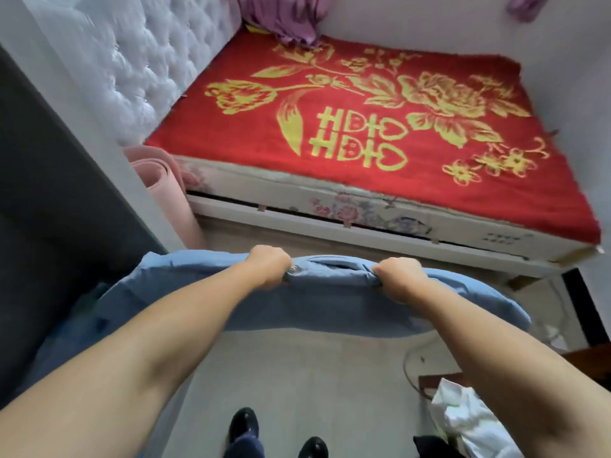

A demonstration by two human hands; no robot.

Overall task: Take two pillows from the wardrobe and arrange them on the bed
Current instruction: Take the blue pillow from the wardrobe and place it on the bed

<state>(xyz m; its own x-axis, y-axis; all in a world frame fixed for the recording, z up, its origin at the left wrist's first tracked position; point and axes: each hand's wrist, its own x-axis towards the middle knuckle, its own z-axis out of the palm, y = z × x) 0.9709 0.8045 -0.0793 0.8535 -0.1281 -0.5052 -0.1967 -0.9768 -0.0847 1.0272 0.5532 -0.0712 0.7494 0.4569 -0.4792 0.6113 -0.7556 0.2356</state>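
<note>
A light blue pillow (211,305) hangs in front of me above the floor, held by its top edge. My left hand (269,266) is clenched on that edge left of centre, and my right hand (398,279) grips it right of centre. Whether a second pillow lies under or behind the blue one I cannot tell. Ahead stands the bed (380,206), covered by a red blanket with gold flowers (363,127). Its white tufted headboard (139,67) is at the left. The wardrobe is not in view.
A rolled pink mat (168,190) leans between the bed's corner and a dark panel (43,209) at the left. Purple cloth (281,18) hangs over the bed's far edge. White crumpled material (469,421) and a dark wooden piece (439,385) sit at the lower right. My dark shoes (244,424) stand on grey floor.
</note>
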